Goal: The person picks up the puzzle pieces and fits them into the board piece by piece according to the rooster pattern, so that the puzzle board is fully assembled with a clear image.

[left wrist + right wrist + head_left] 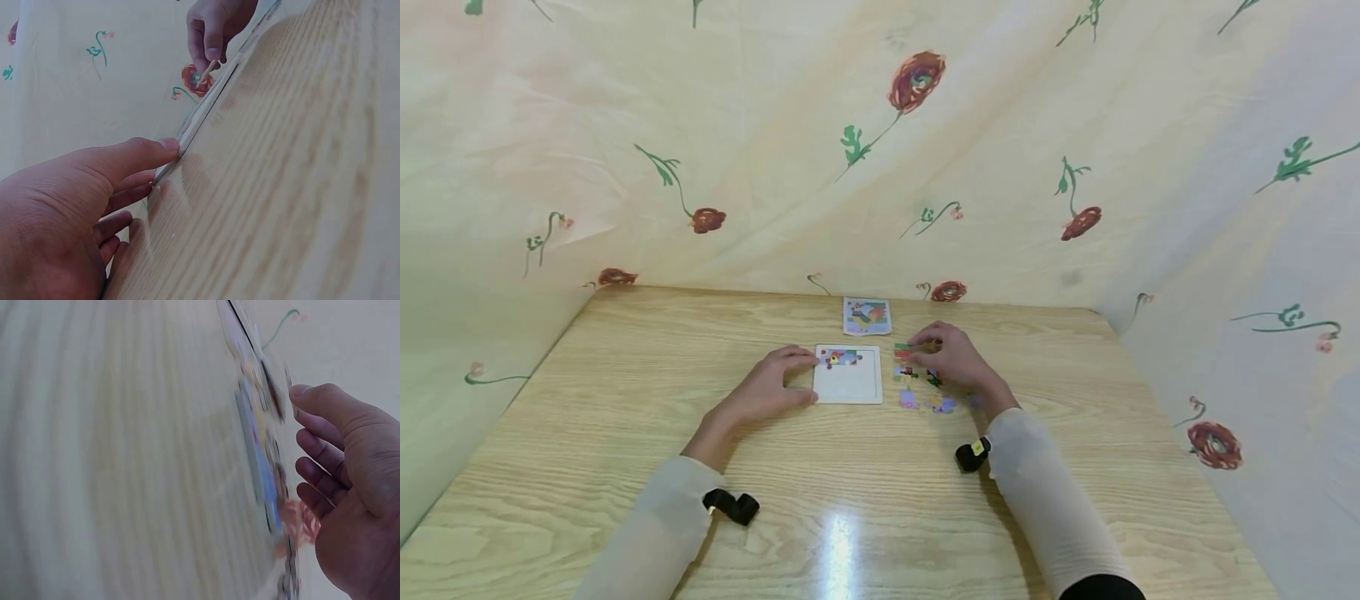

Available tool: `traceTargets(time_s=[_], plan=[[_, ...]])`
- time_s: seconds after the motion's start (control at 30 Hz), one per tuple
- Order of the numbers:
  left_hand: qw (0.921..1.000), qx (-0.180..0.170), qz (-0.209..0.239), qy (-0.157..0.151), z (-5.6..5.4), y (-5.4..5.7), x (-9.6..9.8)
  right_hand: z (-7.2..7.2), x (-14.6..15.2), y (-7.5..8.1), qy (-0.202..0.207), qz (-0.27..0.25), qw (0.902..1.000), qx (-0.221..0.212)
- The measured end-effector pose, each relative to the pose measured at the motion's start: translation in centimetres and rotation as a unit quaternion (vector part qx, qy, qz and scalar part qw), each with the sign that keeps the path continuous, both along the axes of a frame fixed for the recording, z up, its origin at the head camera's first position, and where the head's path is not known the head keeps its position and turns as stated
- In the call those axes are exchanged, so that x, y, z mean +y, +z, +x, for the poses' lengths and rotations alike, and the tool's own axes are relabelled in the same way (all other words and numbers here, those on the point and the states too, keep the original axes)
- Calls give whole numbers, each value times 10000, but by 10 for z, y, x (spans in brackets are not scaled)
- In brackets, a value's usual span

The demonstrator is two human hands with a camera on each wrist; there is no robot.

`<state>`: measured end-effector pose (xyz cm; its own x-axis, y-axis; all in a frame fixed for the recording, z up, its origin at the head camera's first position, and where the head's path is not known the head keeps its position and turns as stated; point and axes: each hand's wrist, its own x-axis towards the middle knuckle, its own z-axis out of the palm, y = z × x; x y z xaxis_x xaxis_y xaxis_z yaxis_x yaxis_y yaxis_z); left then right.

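Right grip, puzzle piece pinched at its fingertips

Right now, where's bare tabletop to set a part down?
Bare wood-grain tabletop: near side of the white puzzle tray, between the sleeves; left of the left hand and right of the right hand, out to the floral cloth.
Crowded: right of the tray, loose jigsaw pieces by the right hand; picture card just behind the tray.

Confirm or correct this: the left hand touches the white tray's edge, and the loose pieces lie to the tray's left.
Wrong side: the head view shows the loose pieces right of the white tray, whose edge the left hand touches.
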<state>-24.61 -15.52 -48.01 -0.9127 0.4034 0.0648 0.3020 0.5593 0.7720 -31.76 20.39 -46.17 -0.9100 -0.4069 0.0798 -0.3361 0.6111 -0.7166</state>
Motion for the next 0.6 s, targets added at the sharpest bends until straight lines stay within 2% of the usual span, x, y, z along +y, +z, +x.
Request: traceTargets(time_s=[0.23, 0.43, 0.6], plan=[[10000, 10, -34, 31, 0, 0, 0, 1, -21, 0, 56, 16, 10000, -72], [10000, 19, -36, 32, -2, -2, -1, -2, -34, -1, 151, 65, 9999, 33], [10000, 16, -79, 17, -3, -1, -1, -5, -42, -2, 205, 4, 9997, -102]])
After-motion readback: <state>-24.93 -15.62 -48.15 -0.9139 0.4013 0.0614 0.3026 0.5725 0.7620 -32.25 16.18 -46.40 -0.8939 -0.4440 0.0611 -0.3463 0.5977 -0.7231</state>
